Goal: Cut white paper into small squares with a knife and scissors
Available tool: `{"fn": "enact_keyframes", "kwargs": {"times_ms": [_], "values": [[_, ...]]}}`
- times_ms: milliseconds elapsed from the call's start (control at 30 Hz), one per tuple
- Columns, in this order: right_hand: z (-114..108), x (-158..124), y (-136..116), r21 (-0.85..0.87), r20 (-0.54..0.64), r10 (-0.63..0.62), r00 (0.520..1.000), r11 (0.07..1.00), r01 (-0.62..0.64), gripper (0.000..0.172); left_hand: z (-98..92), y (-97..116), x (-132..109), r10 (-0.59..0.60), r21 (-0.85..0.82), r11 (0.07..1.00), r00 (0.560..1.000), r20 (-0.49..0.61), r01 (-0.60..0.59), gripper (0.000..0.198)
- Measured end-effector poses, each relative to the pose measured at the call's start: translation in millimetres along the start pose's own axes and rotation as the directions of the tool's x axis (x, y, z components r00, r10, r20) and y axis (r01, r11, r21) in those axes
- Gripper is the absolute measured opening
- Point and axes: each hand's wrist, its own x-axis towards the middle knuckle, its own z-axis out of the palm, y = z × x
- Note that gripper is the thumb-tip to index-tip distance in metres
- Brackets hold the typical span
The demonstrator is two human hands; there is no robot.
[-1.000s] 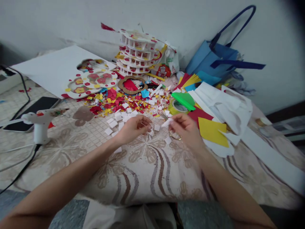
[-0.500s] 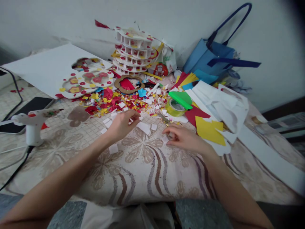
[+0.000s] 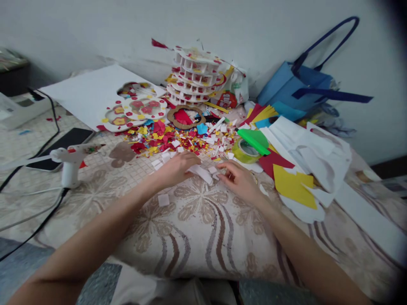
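My left hand (image 3: 180, 169) is closed, its fingers curled down at the left end of a white paper strip (image 3: 202, 173) that lies on the tablecloth. My right hand (image 3: 238, 180) has thumb and forefinger apart, close to a small white square (image 3: 212, 170) and another white scrap (image 3: 216, 176). A gold-coloured loop shows behind the right hand's knuckles, mostly hidden. Several white squares lie beyond the left hand, and one square (image 3: 163, 200) sits nearer the front. Coloured paper scraps (image 3: 160, 137) are heaped behind both hands.
A glue gun (image 3: 70, 167) stands at left before a phone (image 3: 63, 148). Behind are a tiered white model (image 3: 193, 78) and flower-shaped pieces (image 3: 145, 108). To the right are tape (image 3: 246, 151), a green object (image 3: 254, 141), yellow paper (image 3: 294, 184) and a blue bag (image 3: 286, 87).
The view has shifted, so the table contents appear farther right and lower. My right hand has moved left across the table, closer to the white strip. My left hand stays beside the strip.
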Motion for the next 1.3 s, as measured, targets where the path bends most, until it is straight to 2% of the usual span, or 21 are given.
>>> {"fn": "enact_keyframes", "kwargs": {"times_ms": [100,167,300,400,567,667,733,833,933,1000,1067,1133,1200,1267,1300], "values": [[6,-7,1,0.007,-0.014,0.012,1.0,1.0,-0.012,0.012,4.4,1,1,0.009,0.038,0.999,1.0,-0.001,-0.009,0.025],[8,-11,0,0.043,-0.032,0.069,0.997,0.997,-0.067,0.012,3.3,1,2,0.021,0.046,0.999,1.0,-0.02,-0.02,0.017],[11,-16,-2,0.233,-0.041,0.233,0.972,0.948,-0.218,0.022,-5.0,5,3,0.056,0.07,0.996,0.99,-0.132,-0.047,0.021],[12,-16,-4,0.269,-0.032,0.269,0.963,0.93,-0.25,0.024,-5.3,7,3,0.066,0.062,0.996,0.985,-0.162,-0.057,0.019],[14,-16,-8,0.153,-0.014,0.165,0.986,0.975,-0.161,0.009,14.1,3,2,0.086,0.067,0.994,0.996,-0.011,-0.086,0.031],[19,-19,-12,0.112,0.045,0.045,0.998,0.992,-0.049,0.006,21.6,0,2,0.087,0.075,0.993,0.996,0.002,-0.087,0.028],[26,-21,-16,0.061,0.071,0.008,0.997,0.998,-0.013,0.003,19.4,0,3,0.087,0.075,0.994,0.995,-0.04,-0.084,0.025],[37,-23,-21,-0.087,0.078,0.029,0.997,0.996,-0.022,0.011,7.2,-1,3,0.067,0.109,0.993,0.989,-0.133,-0.053,0.023],[42,-23,-24,-0.123,0.09,-0.012,0.996,0.992,0.023,0.003,-8.2,-2,2,0.029,0.161,0.987,0.97,-0.241,0.01,0.022],[32,-23,-20,-0.07,0.047,-0.062,0.997,0.995,0.065,0.01,-17.2,-3,0,0.01,0.181,0.982,0.954,-0.299,0.047,0.021],[9,-25,-9,-0.101,-0.126,-0.059,0.99,0.994,0.046,0.009,-24.5,-5,-1,-0.013,0.191,0.978,0.938,-0.347,0.085,0.022],[-26,-29,9,-0.208,-0.368,-0.007,0.93,0.975,-0.075,0.009,-30.1,-6,-3,-0.04,0.196,0.973,0.919,-0.393,0.126,0.022],[-62,-32,27,-0.321,-0.583,-0.009,0.813,0.921,-0.22,0.009,-33.7,-5,-3,-0.056,0.198,0.968,0.898,-0.437,0.157,0.022],[-87,-35,38,-0.387,-0.702,-0.048,0.711,0.863,-0.324,0.023,-33.9,-3,-3,-0.054,0.199,0.967,0.889,-0.456,0.16,0.02],[-93,-35,40,-0.366,-0.744,-0.048,0.667,0.863,-0.347,0.028,-32.3,-1,-3,-0.045,0.197,0.969,0.89,-0.453,0.15,0.02]]}}
